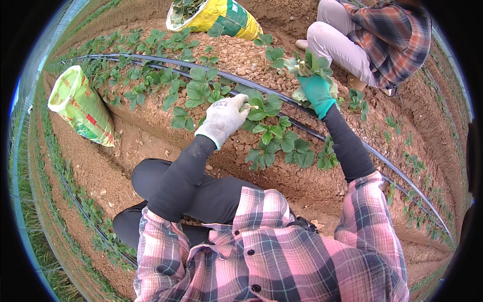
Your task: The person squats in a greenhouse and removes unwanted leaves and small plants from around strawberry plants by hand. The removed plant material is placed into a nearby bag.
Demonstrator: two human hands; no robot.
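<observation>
My left hand (225,116), in a whitish knit glove with its sleeve cuff black, pinches a pale strawberry stem (253,107) between thumb and fingertips, among the green leaves of a strawberry plant (268,105). My right hand (316,92), in a green glove, is closed around a bunch of picked strawberry leaves (310,65) with pale stem ends showing. It is held above the soil bed, to the right of the left hand. Lower leaves (300,153) of the plants hang over the near side of the bed.
Black drip hoses (260,90) run along the raised bed between the plants. A green-yellow sack (88,109) stands in the furrow at left. Beyond the bed lies a yellow-green sack (230,19) with leaves in it. Another person (388,41) in a plaid shirt crouches at upper right.
</observation>
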